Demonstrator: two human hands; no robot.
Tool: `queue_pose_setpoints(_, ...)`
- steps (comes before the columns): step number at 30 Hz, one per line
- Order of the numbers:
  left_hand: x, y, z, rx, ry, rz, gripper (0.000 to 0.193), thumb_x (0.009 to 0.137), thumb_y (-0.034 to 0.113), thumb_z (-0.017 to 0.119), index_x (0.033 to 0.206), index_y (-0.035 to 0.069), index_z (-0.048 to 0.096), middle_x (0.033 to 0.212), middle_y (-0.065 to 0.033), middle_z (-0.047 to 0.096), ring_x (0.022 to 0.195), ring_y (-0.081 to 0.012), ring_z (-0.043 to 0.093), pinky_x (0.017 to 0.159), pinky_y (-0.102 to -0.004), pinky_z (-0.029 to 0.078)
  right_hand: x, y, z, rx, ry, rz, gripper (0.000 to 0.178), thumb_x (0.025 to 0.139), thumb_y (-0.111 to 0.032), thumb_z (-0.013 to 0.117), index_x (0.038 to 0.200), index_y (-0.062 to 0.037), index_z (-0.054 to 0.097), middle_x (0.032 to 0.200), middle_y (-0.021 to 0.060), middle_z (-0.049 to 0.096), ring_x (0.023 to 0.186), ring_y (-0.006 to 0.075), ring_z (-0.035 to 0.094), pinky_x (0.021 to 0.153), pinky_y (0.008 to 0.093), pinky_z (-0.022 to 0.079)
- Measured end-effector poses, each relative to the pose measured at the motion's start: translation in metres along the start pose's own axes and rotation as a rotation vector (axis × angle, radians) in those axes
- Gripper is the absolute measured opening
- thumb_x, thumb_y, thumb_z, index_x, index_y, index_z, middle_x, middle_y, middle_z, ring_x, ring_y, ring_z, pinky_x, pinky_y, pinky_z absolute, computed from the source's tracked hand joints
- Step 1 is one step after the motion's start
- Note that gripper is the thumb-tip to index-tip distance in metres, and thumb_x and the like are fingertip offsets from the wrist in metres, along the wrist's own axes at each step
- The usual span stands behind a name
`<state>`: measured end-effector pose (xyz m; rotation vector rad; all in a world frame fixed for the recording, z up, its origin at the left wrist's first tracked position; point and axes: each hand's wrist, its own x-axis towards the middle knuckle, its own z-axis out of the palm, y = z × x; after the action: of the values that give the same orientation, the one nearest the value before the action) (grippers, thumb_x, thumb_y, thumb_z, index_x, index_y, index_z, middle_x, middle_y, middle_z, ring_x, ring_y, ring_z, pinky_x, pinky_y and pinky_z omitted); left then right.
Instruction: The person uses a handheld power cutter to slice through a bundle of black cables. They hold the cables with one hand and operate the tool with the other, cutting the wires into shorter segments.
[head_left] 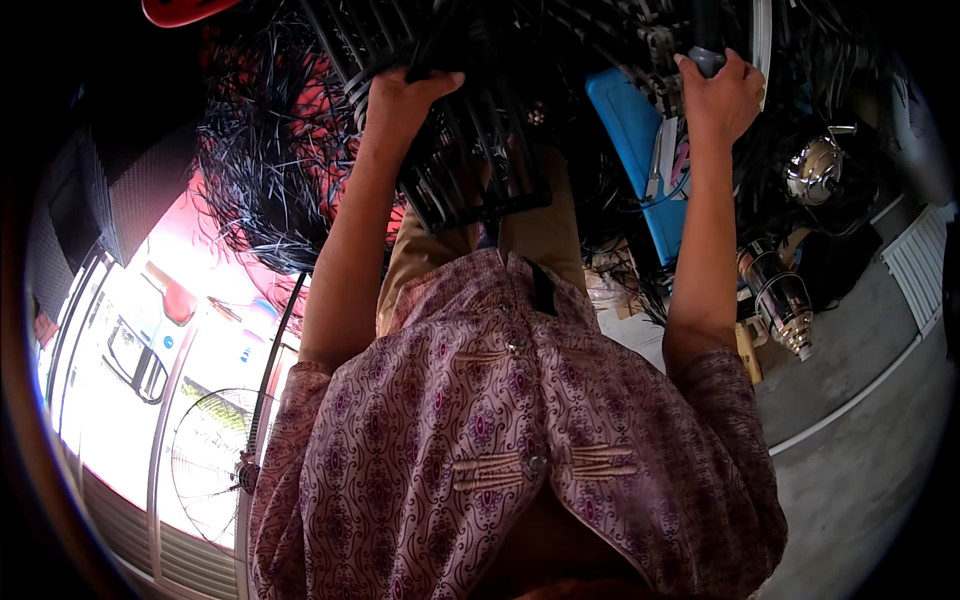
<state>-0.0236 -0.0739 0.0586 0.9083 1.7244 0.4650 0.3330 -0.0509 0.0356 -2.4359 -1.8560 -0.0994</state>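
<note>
Across my lap rests a black slatted piece (470,165), made of dark bars or strips, its far part lost in shadow. My left hand (402,105) is closed over its left edge, thumb stretched toward the middle. Farther right, my right hand (722,100) grips a dark rod with a rounded grey end (706,62); the rod runs up out of view, so its kind does not show. Just left of that hand lies a blue tray-like panel (615,120), with a pale slim tool (656,170) near its edge.
A big tangle of black strips (270,150) lies at the left over something red. Shiny metal vessels (815,170) and a lantern-like metal piece (780,300) stand at the right. A wire-caged fan (215,460) is at the lower left, by a bright opening.
</note>
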Motion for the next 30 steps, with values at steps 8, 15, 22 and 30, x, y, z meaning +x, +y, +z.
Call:
queue_pose_setpoints(8,0.006,-0.016,0.002,-0.05,-0.04,0.061,0.029,0.074,0.021,0.079,0.093,0.001,0.073,0.08,-0.0034,0.069,0.075,-0.0116,0.061,0.071,-0.0267,0.047,0.033,-0.003,-0.005,-0.151,-0.036,-0.032,0.069,0.072,-0.061,0.074,0.115,-0.0083,0.068,0.125,0.0198,0.049,0.113,0.0415,0.044,0.096,0.0574,0.038)
queue_pose_setpoints(15,0.006,-0.011,0.008,0.051,-0.033,0.042,0.026,0.073,0.021,0.078,0.087,0.0,0.071,0.073,-0.0027,0.065,0.069,-0.0111,0.057,0.068,-0.0283,0.046,0.048,-0.017,-0.027,-0.078,0.148,-0.13,0.059,0.067,-0.039,0.084,0.114,-0.0083,0.067,0.129,0.0176,0.043,0.116,0.0415,0.04,0.094,0.0542,0.038)
queue_pose_setpoints(22,0.02,-0.028,0.018,-0.089,-0.045,0.079,0.025,0.071,0.018,0.078,0.083,-0.001,0.069,0.07,-0.0037,0.064,0.069,-0.0119,0.057,0.067,-0.0297,0.045,0.058,-0.018,0.004,-0.04,-0.033,-0.02,0.058,0.067,-0.035,0.082,0.108,-0.0027,0.057,0.102,0.0196,0.062,0.095,0.0376,0.063,0.084,0.047,0.049)
queue_pose_setpoints(30,0.015,-0.027,0.005,-0.097,-0.056,0.034,0.026,0.071,0.021,0.079,0.081,-0.002,0.069,0.072,-0.0063,0.066,0.07,-0.0144,0.06,0.068,-0.0299,0.047,0.068,0.02,0.026,0.239,-0.091,0.092,0.047,0.07,-0.037,0.079,0.091,0.0019,0.065,0.076,0.0152,0.068,0.074,0.0304,0.067,0.07,0.0413,0.05)
